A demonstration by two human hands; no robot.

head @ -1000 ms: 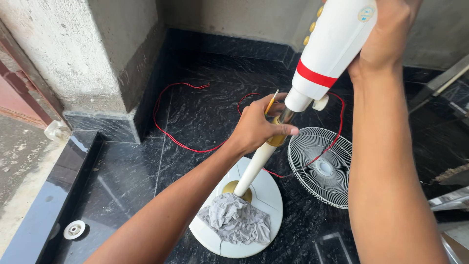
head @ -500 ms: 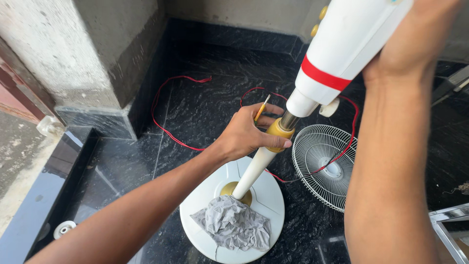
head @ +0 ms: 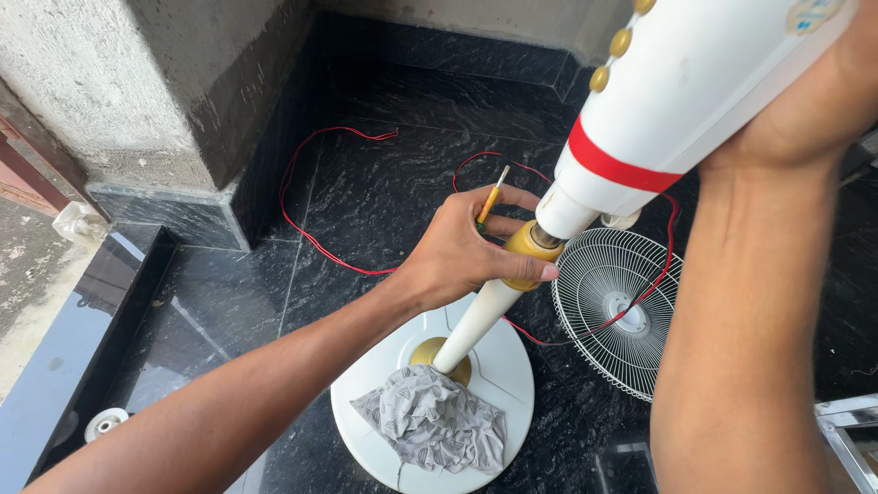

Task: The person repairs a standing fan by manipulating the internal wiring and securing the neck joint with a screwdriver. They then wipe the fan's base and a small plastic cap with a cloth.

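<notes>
My left hand (head: 462,252) wraps its fingers narrowly around the gold collar (head: 529,249) at the top of the white fan pole (head: 476,320), thumb laid along the collar's near side, and the same hand pinches a thin yellow-handled screwdriver (head: 491,197) between two fingers, its tip pointing up and away from the pole. My right hand (head: 814,105) grips the upper white fan housing (head: 686,101) above the collar; its fingers are curled around the far side, so I cannot tell exactly how tight they close. The housing is a fat white tube tilted toward the upper right, with a red band (head: 613,166) circling it just above the collar, a row of gold round buttons (head: 622,41) on its upper edge, and a small round sticker (head: 809,14) near its top end, too cut off to make out. The pole slants down from the collar to a round white base (head: 498,366) on the black stone floor (head: 366,201), meeting it at a gold ring (head: 421,352). A crumpled grey patterned cloth (head: 430,421) lies on the base, touching the foot of the pole. To the right of the pole a white wire fan guard (head: 613,306) lies flat on the floor, and a thin red cord (head: 311,238) loops over the floor behind the pole and across the guard.
</notes>
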